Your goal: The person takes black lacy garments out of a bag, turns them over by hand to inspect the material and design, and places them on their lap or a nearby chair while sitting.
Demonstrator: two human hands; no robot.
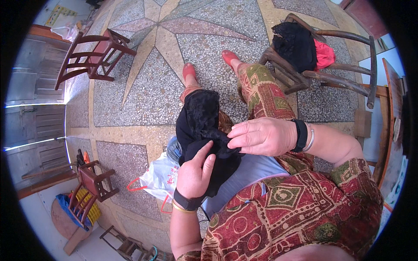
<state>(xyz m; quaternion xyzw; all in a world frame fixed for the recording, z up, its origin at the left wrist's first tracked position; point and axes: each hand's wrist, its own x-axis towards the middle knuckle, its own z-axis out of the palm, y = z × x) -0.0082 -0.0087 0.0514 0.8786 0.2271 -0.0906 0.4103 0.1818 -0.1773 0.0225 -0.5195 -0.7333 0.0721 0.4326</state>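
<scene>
Black fabric with a lace panel (203,109) is draped over my lap and one knee. My left hand (196,169) lies on the cloth, index finger stretched along a fold and thumb apart from it; whether it pinches any fabric is hidden. At the right edge of the same cloth, my right hand (258,137) grips a gathered part between thumb and fingertips. Under the black fabric a light blue-grey cloth (251,173) covers my lap.
A wooden chair (339,70) at the upper right bears black lace clothing (295,45) and a pink-red cloth (324,55). A white plastic bag (160,177) sits on the floor to my left. Small wooden chairs (98,55) stand farther left, near wooden doors (36,120).
</scene>
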